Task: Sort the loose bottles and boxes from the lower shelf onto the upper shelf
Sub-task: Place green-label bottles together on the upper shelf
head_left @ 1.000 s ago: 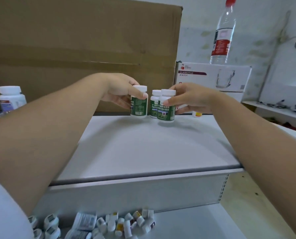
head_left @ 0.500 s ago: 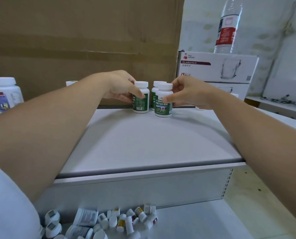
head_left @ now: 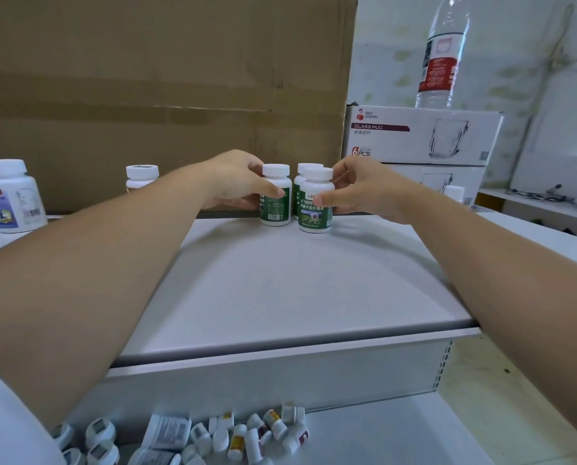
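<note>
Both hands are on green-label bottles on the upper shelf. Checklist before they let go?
1. Left green-label bottle upright, base on the upper shelf: ok.
2. Front green-label bottle upright, base on the shelf: ok.
3. Hands off the bottles: not ok. The left hand grips the left bottle and the right hand grips the front one, thumbs on the labels.
4. Gap between the left bottle and the other two: ok, a gap shows.
5. Rear green-label bottle free of the front one: cannot tell, they overlap.
6. Lower shelf emptied: not ok, a pile of small bottles lies there.
</note>
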`<state>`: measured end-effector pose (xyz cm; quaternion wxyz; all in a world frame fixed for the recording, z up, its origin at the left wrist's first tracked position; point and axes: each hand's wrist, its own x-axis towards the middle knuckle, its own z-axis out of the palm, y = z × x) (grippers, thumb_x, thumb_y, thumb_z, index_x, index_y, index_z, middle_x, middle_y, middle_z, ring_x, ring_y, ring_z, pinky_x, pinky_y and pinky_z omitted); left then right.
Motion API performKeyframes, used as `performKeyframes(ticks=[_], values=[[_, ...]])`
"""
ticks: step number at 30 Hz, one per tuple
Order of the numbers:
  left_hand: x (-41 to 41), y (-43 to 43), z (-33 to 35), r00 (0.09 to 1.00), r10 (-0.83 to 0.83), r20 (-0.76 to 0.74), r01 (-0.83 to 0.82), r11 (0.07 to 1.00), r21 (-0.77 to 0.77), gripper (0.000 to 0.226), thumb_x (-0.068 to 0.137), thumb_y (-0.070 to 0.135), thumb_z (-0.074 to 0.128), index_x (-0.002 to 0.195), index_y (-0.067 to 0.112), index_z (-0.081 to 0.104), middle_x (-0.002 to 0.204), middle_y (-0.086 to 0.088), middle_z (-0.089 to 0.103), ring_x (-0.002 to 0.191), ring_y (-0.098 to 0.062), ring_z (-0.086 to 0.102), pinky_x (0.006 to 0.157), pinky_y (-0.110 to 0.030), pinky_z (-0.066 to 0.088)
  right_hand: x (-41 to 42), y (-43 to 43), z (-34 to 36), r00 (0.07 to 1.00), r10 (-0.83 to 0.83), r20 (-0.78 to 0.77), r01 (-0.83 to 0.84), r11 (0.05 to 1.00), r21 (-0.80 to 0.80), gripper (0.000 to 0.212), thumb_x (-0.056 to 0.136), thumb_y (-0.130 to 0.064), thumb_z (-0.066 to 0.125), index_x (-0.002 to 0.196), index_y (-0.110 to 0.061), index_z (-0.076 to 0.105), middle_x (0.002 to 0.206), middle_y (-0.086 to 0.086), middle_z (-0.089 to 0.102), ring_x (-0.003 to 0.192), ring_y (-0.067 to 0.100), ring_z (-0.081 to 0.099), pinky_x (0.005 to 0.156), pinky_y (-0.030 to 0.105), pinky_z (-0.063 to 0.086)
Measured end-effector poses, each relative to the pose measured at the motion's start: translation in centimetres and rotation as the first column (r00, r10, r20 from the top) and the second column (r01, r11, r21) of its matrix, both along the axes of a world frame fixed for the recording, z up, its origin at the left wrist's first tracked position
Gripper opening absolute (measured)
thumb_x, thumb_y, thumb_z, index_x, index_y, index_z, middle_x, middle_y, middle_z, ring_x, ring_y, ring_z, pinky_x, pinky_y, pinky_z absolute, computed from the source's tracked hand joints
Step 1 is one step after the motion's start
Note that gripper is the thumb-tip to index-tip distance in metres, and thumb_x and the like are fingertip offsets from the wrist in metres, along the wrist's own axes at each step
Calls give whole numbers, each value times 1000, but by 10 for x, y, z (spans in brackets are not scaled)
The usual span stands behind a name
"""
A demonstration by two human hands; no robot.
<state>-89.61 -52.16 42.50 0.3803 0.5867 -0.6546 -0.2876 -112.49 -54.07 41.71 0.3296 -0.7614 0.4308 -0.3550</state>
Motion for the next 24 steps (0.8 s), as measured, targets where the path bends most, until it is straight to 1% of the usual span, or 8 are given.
performKeyframes(ticks=[2, 6, 11, 17, 19, 21, 22, 24], values=[[0, -1, -2, 1000, 9, 1, -9, 1000, -15, 28, 83, 14, 79, 109, 13, 69, 104, -5, 75, 92, -17, 74, 84, -31, 59, 0, 0, -1, 1000, 12, 14, -12, 1000, 3, 37, 76, -13, 84, 102, -12, 57, 102, 8, 67, 94, 18, 70, 85, 34, 59], [-1, -5, -9, 999, 53, 5, -53, 998, -28, 28, 83, 18, 79, 109, 12, 70, 106, -6, 73, 94, -19, 73, 88, -35, 59, -1, 3, -2, 999, 16, 30, -16, 1000, 24, 26, 78, -12, 82, 96, -10, 64, 109, 12, 70, 98, 18, 71, 89, 33, 58], [-3, -2, -9, 998, 39, -53, -40, 999, -12, 30, 83, 14, 78, 112, 10, 68, 108, -6, 73, 93, -17, 73, 84, -30, 59, 0, 4, -3, 1000, -2, 25, 1, 999, 32, 26, 77, -13, 83, 97, -10, 66, 110, 13, 70, 98, 19, 71, 89, 34, 58], [-5, -2, -12, 997, 31, -72, -28, 999, 40, 31, 82, 12, 79, 112, 10, 69, 111, -7, 73, 98, -17, 72, 91, -31, 57, 1, 5, -3, 1000, 1, 4, -1, 999, 37, 22, 79, -16, 82, 95, -12, 68, 106, 11, 71, 102, 20, 71, 90, 32, 58], [-4, 1, -13, 998, 56, -19, -54, 996, 71, 28, 83, 17, 79, 108, 10, 71, 108, -7, 75, 97, -17, 73, 91, -31, 57, -3, 7, 0, 985, -2, -172, 8, 999, 37, 27, 79, -30, 82, 97, -13, 72, 103, 8, 73, 100, 19, 71, 90, 30, 57], [-1, 5, -11, 990, 81, 112, -92, 991, 99, 29, 83, 26, 79, 104, 7, 72, 105, -8, 75, 92, -18, 72, 89, -32, 58, -9, 12, 5, 941, -15, -337, 37, 998, 59, 43, 80, -44, 78, 103, -9, 72, 102, 7, 71, 95, 15, 71, 88, 28, 58], [0, 9, -8, 977, 90, 195, -113, 987, 112, 32, 83, 30, 78, 102, 6, 72, 102, -7, 74, 86, -18, 70, 85, -30, 59, -12, 15, 7, 928, -23, -372, 52, 996, 69, 46, 82, -46, 74, 105, -6, 70, 103, 8, 70, 94, 16, 70, 88, 28, 58], [-1, 20, 0, 925, 99, 367, -158, 978, 134, 38, 86, 38, 73, 100, 3, 71, 94, -7, 69, 78, -18, 64, 73, -28, 58, -18, 21, 14, 903, -35, -427, 63, 997, 51, 43, 88, -45, 68, 104, -5, 68, 104, 9, 68, 92, 18, 67, 88, 31, 58]])
